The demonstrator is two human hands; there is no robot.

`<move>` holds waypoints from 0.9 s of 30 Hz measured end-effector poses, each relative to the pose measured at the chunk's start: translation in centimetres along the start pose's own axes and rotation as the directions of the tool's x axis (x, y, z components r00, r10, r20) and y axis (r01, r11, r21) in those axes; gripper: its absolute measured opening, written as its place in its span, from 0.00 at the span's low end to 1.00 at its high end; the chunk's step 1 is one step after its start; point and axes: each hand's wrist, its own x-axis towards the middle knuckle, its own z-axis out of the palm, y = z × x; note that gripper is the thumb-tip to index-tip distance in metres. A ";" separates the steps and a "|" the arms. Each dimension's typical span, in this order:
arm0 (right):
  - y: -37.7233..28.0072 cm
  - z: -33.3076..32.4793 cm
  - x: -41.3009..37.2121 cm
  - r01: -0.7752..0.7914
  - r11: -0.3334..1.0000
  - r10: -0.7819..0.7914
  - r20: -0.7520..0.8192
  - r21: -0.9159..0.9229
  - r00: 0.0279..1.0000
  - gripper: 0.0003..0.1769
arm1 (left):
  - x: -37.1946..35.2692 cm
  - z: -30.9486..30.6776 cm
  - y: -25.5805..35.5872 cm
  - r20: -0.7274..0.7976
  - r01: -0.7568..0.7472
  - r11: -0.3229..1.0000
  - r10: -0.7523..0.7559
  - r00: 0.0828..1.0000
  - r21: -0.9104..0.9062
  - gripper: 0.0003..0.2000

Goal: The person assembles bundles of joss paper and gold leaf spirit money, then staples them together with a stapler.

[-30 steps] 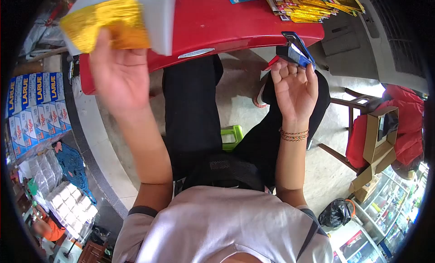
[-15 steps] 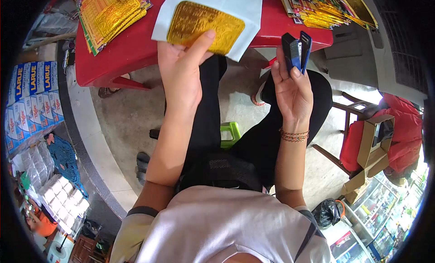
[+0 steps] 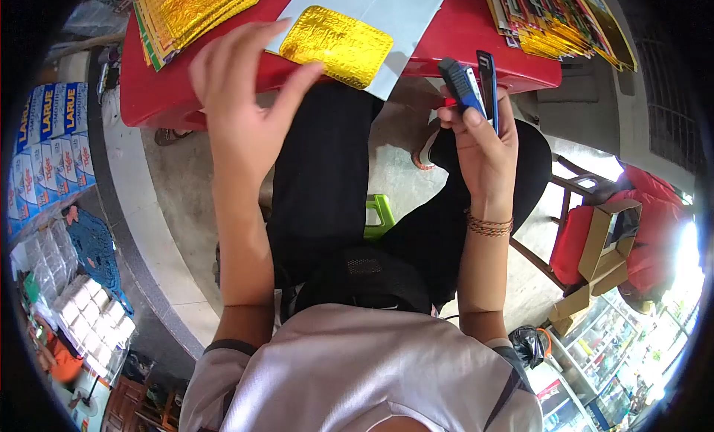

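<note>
My right hand point(image 3: 487, 130) holds a blue and black stapler point(image 3: 470, 90), its jaws spread apart and pointing away from me. My left hand point(image 3: 242, 101) is raised with fingers spread and nothing in it, left of a shiny gold foil sheet point(image 3: 338, 45). That foil lies on a pale white-blue sheet of paper point(image 3: 405, 19), which rests on the red table point(image 3: 461, 41) and juts past its near edge. Left of the paper is a stack of gold and patterned papers point(image 3: 197, 15); a bigger fanned pile of similar papers point(image 3: 554, 23) lies on the right.
Below the table is a green plastic stool point(image 3: 379, 216). On the right stands a wooden chair point(image 3: 569, 186) bearing red cloth and an open cardboard box point(image 3: 610, 238). Beer cartons point(image 3: 52, 145) are stacked at the left, beyond a raised floor edge.
My left hand has let go of the gold foil and paper and moved left, its fingers spreading. The foil and paper now rest on the table. The stapler has turned slightly in my right hand.
</note>
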 end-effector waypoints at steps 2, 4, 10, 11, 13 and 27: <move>-0.2 0.5 0.3 -0.008 0.992 0.008 0.002 -0.123 1.000 0.15 | 0.2 0.0 -0.1 0.162 -0.123 0.991 0.129 0.978 -0.050 0.24; -0.6 1.4 0.6 -0.012 0.969 0.014 0.004 -0.246 1.000 0.17 | 0.2 0.6 -0.3 0.196 -0.151 0.988 0.156 0.968 -0.037 0.25; -1.1 3.4 2.9 0.113 0.788 -0.079 0.082 -0.605 0.993 0.23 | -0.8 2.2 -1.0 0.245 -0.116 0.985 0.145 0.959 -0.130 0.23; -1.1 3.7 3.3 0.113 0.767 -0.086 0.073 -0.632 0.994 0.22 | -1.0 2.2 -1.1 0.248 -0.174 0.980 0.192 0.950 -0.094 0.22; -1.2 4.1 4.0 0.108 0.743 -0.085 0.067 -0.660 0.994 0.22 | -1.2 2.2 -1.0 0.255 -0.223 0.973 0.230 0.939 -0.058 0.20; -2.2 5.2 5.2 0.060 0.511 0.021 0.082 -0.858 0.996 0.16 | -1.0 2.0 -0.1 0.333 -0.173 0.984 0.151 0.931 0.037 0.23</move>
